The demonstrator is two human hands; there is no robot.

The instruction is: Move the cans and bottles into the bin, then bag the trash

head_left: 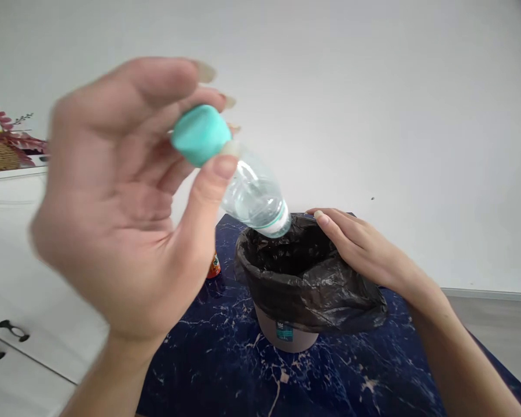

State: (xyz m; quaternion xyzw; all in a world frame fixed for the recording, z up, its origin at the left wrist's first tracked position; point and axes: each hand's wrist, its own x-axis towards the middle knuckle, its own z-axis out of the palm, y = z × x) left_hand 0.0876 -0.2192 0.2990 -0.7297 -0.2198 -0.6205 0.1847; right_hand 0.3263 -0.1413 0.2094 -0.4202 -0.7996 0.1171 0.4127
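Note:
Close to the camera, my left hand [134, 191] grips a clear plastic bottle [257, 191] near its turquoise cap [202, 136], thumb against the neck and fingers curled behind. The bottle tilts, its base pointing down and right over the opening of a trash bin [286, 336]. A black garbage bag [286, 289] lines the bin and hangs folded over its rim. On the bin's right side, my right hand [356, 246] lies with fingers stretched out along the bag's edge, touching it. The inside of the bag is dark.
The bin stands on a dark blue marble-patterned table [226, 370]. Partly hidden behind my left hand is an orange can or bottle [215, 266]. A white cabinet [21, 260] with black handles stands left, bearing a wicker basket [0, 156] with reddish plants. A white wall lies behind.

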